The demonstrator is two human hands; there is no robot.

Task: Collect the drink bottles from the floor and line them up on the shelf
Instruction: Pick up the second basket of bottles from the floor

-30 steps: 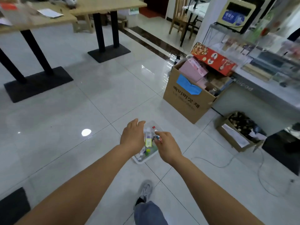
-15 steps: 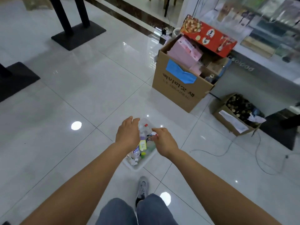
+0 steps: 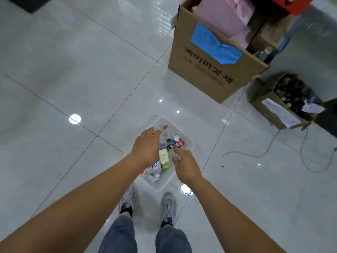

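Head view: drink bottles (image 3: pixel 163 157) are seen heaped in a clear tub (image 3: pixel 192 145) on the floor (image 3: pixel 91 70), the left hand (image 3: pixel 145 148) is held slack and empty above them, whether the right hand (image 3: pixel 186 165) grips one cannot be told, and one bottle should be gripped mid-body, then lifted.

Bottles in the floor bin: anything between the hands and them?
Nothing visible. The clear bin has no lid. The left hand hovers over the bottles, and the right hand has its fingers at the blue-label bottle. The shelf is out of view, so that path cannot be judged.
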